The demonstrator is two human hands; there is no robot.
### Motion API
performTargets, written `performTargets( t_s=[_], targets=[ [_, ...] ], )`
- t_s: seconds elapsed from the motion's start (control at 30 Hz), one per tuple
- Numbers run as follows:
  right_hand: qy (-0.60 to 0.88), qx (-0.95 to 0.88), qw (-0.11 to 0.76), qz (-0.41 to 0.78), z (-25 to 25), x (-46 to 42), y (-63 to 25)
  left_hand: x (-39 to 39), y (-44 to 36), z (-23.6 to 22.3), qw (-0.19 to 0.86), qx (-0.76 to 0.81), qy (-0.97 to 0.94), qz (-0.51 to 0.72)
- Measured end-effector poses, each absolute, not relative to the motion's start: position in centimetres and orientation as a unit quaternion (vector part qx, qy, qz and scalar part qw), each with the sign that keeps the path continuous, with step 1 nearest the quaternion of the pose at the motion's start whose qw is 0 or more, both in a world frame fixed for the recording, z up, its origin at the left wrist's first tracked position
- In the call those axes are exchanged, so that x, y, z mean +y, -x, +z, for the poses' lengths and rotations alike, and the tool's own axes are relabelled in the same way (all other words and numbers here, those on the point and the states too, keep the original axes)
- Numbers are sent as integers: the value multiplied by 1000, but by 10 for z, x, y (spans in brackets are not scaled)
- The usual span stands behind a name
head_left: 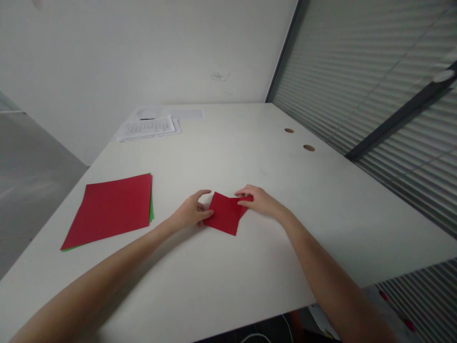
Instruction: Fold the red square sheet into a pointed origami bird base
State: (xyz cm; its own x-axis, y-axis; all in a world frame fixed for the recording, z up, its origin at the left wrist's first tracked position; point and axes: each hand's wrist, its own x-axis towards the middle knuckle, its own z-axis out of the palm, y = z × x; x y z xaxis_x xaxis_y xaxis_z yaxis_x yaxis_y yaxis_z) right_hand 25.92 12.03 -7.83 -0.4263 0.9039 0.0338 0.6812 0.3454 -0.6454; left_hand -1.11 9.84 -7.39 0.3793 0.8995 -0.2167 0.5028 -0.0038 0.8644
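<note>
A folded piece of red paper point(223, 214) is between my two hands, just above or on the white table point(221, 281). My left hand point(193, 209) grips its left edge, thumb on top and some fingers underneath, with the index finger stretched out beyond it. At the other side, my right hand point(256, 200) pinches a smaller red flap between thumb and fingers. The flap slants away from the main square part. Fingers partly hide both edges, and the underside of the paper is out of sight.
Left of my left arm lies a stack of large red sheets point(114, 205) with green paper point(152, 209) showing beneath. Handwritten papers point(150, 127) and a dark pen point(147, 118) lie at the back left. Two round holes point(309, 148) pierce the tabletop near the window blinds point(364, 71).
</note>
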Motion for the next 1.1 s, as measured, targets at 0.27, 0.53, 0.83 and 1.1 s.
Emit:
performTargets(
  t_s=[0.27, 0.53, 0.83, 1.1],
  targets=[
    [444, -847, 216, 197, -100, 117, -240, 85, 3, -68, 113, 268, -937, 191],
    [466, -848, 230, 107, -88, 114, -247, 79, -5, -90, 47, 278, -956, 88],
    [390, -882, 203, 168, -79, 103, -241, 75, -4, -91, 35, 309, -946, 90],
    [401, -890, 173, 129, -93, 98, -232, 74, -6, -94, 14, 346, -929, 133]
  ],
)
